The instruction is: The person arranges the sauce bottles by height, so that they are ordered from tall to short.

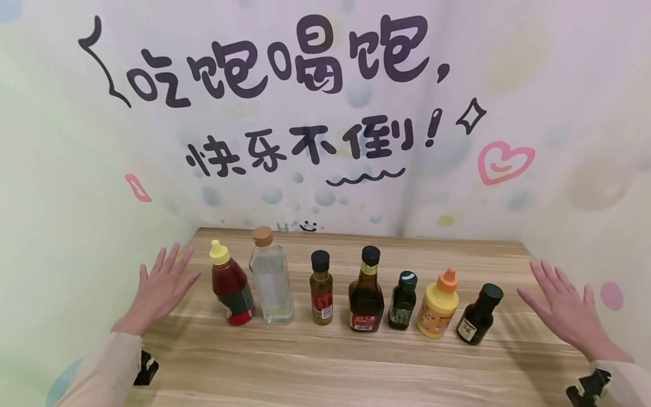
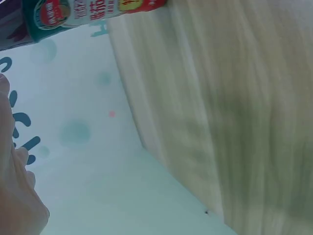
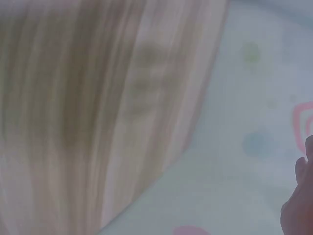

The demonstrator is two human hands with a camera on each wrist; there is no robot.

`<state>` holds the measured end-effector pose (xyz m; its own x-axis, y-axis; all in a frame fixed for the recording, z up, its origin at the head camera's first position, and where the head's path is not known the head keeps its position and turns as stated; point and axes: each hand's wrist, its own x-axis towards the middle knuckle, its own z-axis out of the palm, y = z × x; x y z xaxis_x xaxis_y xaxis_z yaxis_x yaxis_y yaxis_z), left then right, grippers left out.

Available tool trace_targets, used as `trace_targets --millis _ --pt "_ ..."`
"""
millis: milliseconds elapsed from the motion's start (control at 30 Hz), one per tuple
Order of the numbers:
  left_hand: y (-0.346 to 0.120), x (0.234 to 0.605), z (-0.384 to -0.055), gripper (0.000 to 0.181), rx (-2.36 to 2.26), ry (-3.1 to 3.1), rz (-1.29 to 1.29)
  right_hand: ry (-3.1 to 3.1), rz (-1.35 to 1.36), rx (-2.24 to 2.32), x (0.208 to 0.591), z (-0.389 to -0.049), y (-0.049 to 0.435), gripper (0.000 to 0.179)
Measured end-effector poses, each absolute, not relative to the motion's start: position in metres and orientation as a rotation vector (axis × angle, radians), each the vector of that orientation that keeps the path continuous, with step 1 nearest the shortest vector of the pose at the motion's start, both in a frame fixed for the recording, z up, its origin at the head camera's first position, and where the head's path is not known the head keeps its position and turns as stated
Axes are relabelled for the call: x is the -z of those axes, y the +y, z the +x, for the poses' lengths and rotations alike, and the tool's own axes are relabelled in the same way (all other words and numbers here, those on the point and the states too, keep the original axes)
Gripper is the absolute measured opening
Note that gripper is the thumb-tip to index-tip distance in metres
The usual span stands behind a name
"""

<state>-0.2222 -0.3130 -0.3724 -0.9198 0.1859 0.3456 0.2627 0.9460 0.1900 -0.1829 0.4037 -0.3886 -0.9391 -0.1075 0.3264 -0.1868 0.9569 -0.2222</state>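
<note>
Bottles (image 1: 366, 289), seven in all, stand upright in one row across the worktop (image 1: 325, 376), between the two hands. Nearest the viewer, a light left sleeve (image 1: 104, 367) and a light right sleeve (image 1: 623, 384) enter at the lower corners. Each wrist carries a black fitting: left fitting (image 1: 146, 368), right fitting (image 1: 590, 389).

Beyond the sleeves, the left hand (image 1: 161, 288) and the right hand (image 1: 567, 308) are well apart, one past each end of the row. Fingers on both are extended and spread, clear of the bottles; contact with the worktop cannot be determined. The right hand is nearest to the black bottle (image 1: 478, 316), the left hand to the red bottle (image 1: 231, 288). In the left wrist view, the red bottle's label shows at the upper left.

Row order, right to left: black bottle; yellow bottle (image 1: 438, 308) with orange cap; green bottle (image 1: 402, 305); brown bottle (image 1: 365, 308) with black cap; small bottle (image 1: 321, 297) with red label; clear bottle (image 1: 273, 285) with tan cap; red bottle with yellow cap.

Behind the worktop, the wall (image 1: 447, 195) bears black lettering (image 1: 228, 70) in two lines. A pink heart (image 1: 483, 161) is located below and to the right of it.
</note>
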Motion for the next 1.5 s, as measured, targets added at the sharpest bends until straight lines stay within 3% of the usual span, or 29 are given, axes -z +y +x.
trace_targets --millis 967,1500 --pt "-0.278 0.311 -0.221 0.058 0.375 -2.498 -0.532 -2.632 0.492 -0.321 0.301 -0.199 0.342 0.073" --pt "-0.261 0.295 -0.230 0.057 0.416 -2.440 -0.610 -2.599 0.658 -0.292 0.265 -0.221 0.278 0.072"
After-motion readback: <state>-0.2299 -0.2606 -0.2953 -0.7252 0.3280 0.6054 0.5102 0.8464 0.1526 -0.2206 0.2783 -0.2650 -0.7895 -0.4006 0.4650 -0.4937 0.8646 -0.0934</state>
